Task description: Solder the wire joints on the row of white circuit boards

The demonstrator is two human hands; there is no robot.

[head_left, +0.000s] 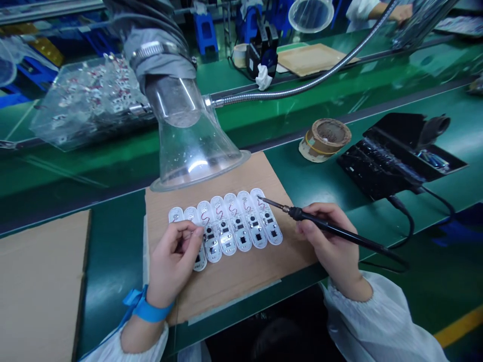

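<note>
A row of several white oval circuit boards (pixel 230 226) with red wires lies on a brown board (pixel 234 271). My right hand (pixel 332 241) is closed round a black soldering iron (pixel 328 227), whose tip touches the top of the rightmost circuit board. My left hand (pixel 173 261) rests on the left end of the row with fingers curled in a pinch; what they pinch is too small to make out. A blue strap (pixel 145 306) circles my left wrist.
A clear fume-extraction funnel (pixel 188 136) on a flexible hose hangs just behind the boards. A soldering iron stand (pixel 396 151) and a tape roll (pixel 326 139) sit at the right. A clear tray of parts (pixel 90 100) lies at the back left. Another person's arm (pixel 381 10) shows far back.
</note>
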